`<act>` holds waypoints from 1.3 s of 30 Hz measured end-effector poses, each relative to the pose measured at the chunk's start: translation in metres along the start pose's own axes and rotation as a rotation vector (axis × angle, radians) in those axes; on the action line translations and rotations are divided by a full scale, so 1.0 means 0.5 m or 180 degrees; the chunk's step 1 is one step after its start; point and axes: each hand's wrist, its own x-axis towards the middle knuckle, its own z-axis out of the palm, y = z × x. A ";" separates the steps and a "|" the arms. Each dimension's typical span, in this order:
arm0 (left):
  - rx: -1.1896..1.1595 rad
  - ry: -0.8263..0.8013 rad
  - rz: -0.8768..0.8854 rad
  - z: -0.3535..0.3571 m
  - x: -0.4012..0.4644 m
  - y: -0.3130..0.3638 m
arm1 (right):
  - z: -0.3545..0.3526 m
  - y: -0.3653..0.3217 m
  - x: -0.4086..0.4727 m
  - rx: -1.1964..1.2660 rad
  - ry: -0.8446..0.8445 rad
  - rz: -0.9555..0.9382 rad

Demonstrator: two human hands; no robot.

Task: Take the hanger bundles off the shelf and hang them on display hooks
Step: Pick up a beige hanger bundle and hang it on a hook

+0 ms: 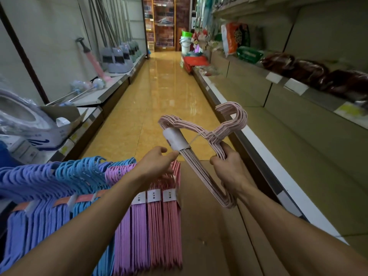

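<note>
A person stands in a shop aisle and holds a pale pink hanger bundle (207,140) up in the air, over the shiny yellow floor (159,86). The bundle is many thin hangers pressed flat together. Each one looks like bent wire with a soft, ribbed coat. Their curved hooks all point up and to the right. A white paper band (175,139) wraps round the bars, and a thin white tie holds the necks tight.

The right hand (227,166) has its fingers curled round one sloping side of the bundle, so it grips it firmly. The left hand (157,161) pinches at the lower edge of the paper band with thumb and fingertip.

Below the left arm hang more hanger bundles in a row (111,196). They go from purple-blue, to bright blue, to lilac, to pink. Each has a white paper label, and their long straight bars hang down like stripes.

On the left, a shelf (111,88) holds gray brushes with long metal handles (119,58) and a cardboard box (49,132). On the right, pale shelves (288,124) hold dark red bags (310,74) that look soft and shiny, with an orange packet (235,36) farther back.
</note>
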 end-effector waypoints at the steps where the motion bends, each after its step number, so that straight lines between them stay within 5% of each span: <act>1: -0.0248 0.0059 -0.0046 -0.009 -0.003 0.003 | 0.001 -0.014 -0.006 0.0065 -0.0057 -0.0064; 10: -0.2309 0.0763 0.0066 -0.070 -0.024 0.049 | 0.075 -0.083 -0.031 0.0908 -0.0613 -0.0412; 26: -0.2380 0.1810 0.0492 -0.120 -0.029 0.046 | 0.115 -0.165 -0.007 0.0665 -0.1006 -0.0916; 32: -0.2437 0.2039 0.0284 -0.194 -0.081 0.213 | 0.049 -0.348 -0.008 0.0552 -0.1141 -0.0973; 39: -0.2330 0.1960 0.0438 -0.351 -0.176 0.559 | -0.107 -0.714 -0.012 0.0667 -0.1198 -0.0963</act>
